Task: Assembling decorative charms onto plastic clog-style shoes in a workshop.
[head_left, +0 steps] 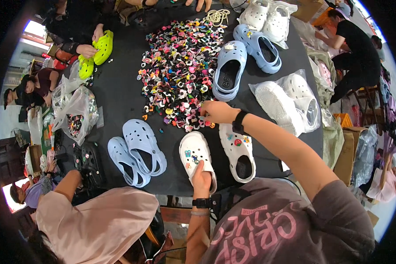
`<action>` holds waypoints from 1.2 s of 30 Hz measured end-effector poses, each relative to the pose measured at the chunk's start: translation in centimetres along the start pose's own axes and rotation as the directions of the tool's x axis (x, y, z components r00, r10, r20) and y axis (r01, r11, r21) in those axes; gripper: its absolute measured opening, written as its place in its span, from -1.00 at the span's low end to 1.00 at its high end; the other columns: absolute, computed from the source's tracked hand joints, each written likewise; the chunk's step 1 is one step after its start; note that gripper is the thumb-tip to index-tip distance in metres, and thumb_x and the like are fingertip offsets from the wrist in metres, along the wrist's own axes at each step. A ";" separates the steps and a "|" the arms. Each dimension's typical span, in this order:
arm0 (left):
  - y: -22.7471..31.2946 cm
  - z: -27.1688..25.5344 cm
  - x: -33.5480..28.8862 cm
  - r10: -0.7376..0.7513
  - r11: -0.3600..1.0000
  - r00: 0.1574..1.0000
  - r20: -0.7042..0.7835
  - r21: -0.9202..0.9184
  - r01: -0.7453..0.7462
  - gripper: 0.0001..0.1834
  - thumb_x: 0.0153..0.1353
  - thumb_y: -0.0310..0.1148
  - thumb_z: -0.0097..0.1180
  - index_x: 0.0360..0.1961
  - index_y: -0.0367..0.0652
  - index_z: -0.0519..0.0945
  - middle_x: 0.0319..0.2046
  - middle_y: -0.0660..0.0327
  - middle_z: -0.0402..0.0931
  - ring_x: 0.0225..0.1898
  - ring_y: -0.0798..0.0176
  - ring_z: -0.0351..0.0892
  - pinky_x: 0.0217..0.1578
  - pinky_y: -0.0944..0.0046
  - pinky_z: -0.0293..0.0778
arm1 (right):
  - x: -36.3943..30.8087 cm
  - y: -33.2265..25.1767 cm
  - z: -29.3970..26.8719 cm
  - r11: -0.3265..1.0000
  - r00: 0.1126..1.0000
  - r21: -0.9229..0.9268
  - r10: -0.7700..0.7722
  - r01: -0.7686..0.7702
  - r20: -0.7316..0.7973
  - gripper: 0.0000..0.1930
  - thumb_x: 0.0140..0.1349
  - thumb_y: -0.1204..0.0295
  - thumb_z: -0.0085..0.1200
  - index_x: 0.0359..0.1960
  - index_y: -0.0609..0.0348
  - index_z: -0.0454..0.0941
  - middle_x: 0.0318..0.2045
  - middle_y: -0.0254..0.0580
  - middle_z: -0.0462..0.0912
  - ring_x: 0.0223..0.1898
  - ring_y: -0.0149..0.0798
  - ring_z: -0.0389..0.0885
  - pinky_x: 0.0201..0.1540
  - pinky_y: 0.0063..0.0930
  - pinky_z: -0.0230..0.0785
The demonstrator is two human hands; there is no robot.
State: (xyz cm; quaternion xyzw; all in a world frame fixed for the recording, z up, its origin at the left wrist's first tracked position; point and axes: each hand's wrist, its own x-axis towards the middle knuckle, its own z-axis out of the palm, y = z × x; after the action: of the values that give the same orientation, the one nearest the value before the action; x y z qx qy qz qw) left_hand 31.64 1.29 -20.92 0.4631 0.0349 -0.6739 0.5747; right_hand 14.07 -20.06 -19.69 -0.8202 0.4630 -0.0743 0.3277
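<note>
My left hand (201,179) grips a white clog (195,152) by its heel end, thumb across it and toe pointing away from me. Several colourful shoe charms sit in the holes of its upper. At the near right edge of a big heap of small mixed shoe charms (180,70), my right hand (220,112) has its fingers drawn together; what they pinch, if anything, is too small to make out. Under my right wrist lies the other white clog (237,152), with a strawberry charm and others on its upper.
Light blue clogs stand left (138,147) and beyond the heap (230,70). White clogs in clear plastic (290,103) lie right. Across the dark table (119,88), another person's hands hold lime-green clogs (103,47). A person in a pink shirt (101,215) sits close on my left.
</note>
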 end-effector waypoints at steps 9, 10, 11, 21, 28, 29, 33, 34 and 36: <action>-0.3 -0.7 0.5 0.003 1.000 0.999 0.032 -0.014 -0.003 -0.55 0.25 -0.57 0.03 0.18 -0.23 0.34 0.11 0.12 0.41 0.14 0.11 0.37 0.22 0.10 0.24 | -7.2 -7.6 -6.5 0.216 0.943 0.964 -0.260 -0.155 0.210 -0.70 0.31 0.37 0.08 0.02 0.19 0.40 -0.19 -0.46 0.56 -0.22 -0.63 0.45 -0.20 -0.71 0.30; -0.2 -0.7 0.5 0.004 1.000 0.999 0.044 -0.006 -0.004 -0.56 0.25 -0.55 0.03 0.18 -0.22 0.35 0.10 0.12 0.42 0.14 0.12 0.38 0.21 0.10 0.25 | -8.1 -8.5 -6.9 0.195 0.933 0.971 -0.301 -0.140 0.195 -0.70 0.34 0.35 0.05 0.04 0.20 0.40 -0.16 -0.42 0.59 -0.15 -0.59 0.50 -0.15 -0.70 0.32; -0.1 -0.9 0.4 0.006 1.000 0.999 0.050 -0.002 -0.006 -0.56 0.25 -0.55 0.03 0.18 -0.22 0.35 0.10 0.12 0.42 0.14 0.12 0.38 0.21 0.10 0.25 | -8.3 -8.6 -6.0 0.092 0.915 0.985 -0.367 -0.143 0.167 -0.68 0.33 0.37 0.06 0.06 0.21 0.39 -0.15 -0.38 0.59 -0.12 -0.58 0.52 -0.12 -0.68 0.34; 0.0 -0.6 -0.1 -0.025 0.998 0.993 0.118 -0.049 0.031 -0.69 0.25 -0.51 0.04 0.03 -0.23 0.44 -0.09 0.22 0.51 -0.06 0.25 0.50 0.01 0.26 0.39 | -12.6 -14.4 -7.0 0.056 0.973 0.997 -0.220 -0.051 0.063 -0.65 0.23 0.49 0.16 0.04 0.28 0.45 -0.23 -0.37 0.61 -0.18 -0.55 0.54 -0.09 -0.64 0.39; 0.1 -1.5 0.1 -0.015 0.999 0.997 0.070 0.052 0.011 -0.68 0.28 -0.48 -0.03 0.06 -0.29 0.42 -0.09 0.18 0.50 -0.06 0.26 0.50 0.01 0.31 0.39 | -14.0 -16.2 -6.8 0.238 0.999 0.971 -0.030 -0.009 0.016 -0.67 0.13 0.46 0.28 -0.07 0.27 0.58 -0.34 -0.37 0.65 -0.29 -0.56 0.58 -0.19 -0.67 0.44; 0.1 -1.2 0.0 -0.015 0.999 0.996 0.089 0.053 0.010 -0.68 0.29 -0.48 -0.03 0.06 -0.30 0.42 -0.08 0.17 0.49 -0.05 0.25 0.50 0.02 0.30 0.39 | -14.1 -16.1 -6.7 0.271 1.000 0.963 -0.007 -0.009 0.012 -0.67 0.12 0.45 0.30 -0.08 0.27 0.60 -0.34 -0.36 0.65 -0.28 -0.55 0.58 -0.18 -0.66 0.44; 0.6 0.9 -0.8 -0.016 0.999 0.988 0.156 0.053 0.007 -0.66 0.30 -0.47 -0.05 0.09 -0.33 0.40 -0.03 0.13 0.48 -0.01 0.22 0.50 0.06 0.28 0.37 | -14.3 -16.0 -6.2 0.294 1.000 0.956 0.021 0.001 -0.007 -0.68 0.12 0.45 0.30 -0.09 0.27 0.61 -0.32 -0.35 0.67 -0.27 -0.54 0.59 -0.17 -0.66 0.44; 0.7 1.3 -0.9 -0.014 0.999 0.985 0.172 0.053 0.005 -0.65 0.31 -0.47 -0.05 0.10 -0.33 0.39 -0.02 0.12 0.48 0.00 0.21 0.50 0.08 0.27 0.37 | -14.2 -15.9 -5.9 0.304 0.999 0.953 0.028 0.011 -0.020 -0.69 0.12 0.45 0.30 -0.09 0.26 0.62 -0.31 -0.34 0.67 -0.27 -0.54 0.59 -0.16 -0.66 0.44; 0.6 1.4 -0.9 -0.014 0.999 0.983 0.185 0.049 0.005 -0.65 0.31 -0.47 -0.06 0.10 -0.34 0.39 -0.01 0.11 0.48 0.01 0.21 0.49 0.09 0.27 0.37 | -14.1 -15.6 -5.3 0.314 0.999 0.949 0.036 0.017 -0.029 -0.69 0.12 0.45 0.29 -0.09 0.26 0.62 -0.30 -0.33 0.68 -0.27 -0.54 0.59 -0.16 -0.66 0.44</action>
State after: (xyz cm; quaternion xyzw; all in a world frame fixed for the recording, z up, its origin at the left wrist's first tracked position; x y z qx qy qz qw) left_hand 31.25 0.94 -19.22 0.4122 -0.0329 -0.7172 0.5609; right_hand 15.02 -5.62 -3.51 -0.4682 0.3439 -0.3477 0.7359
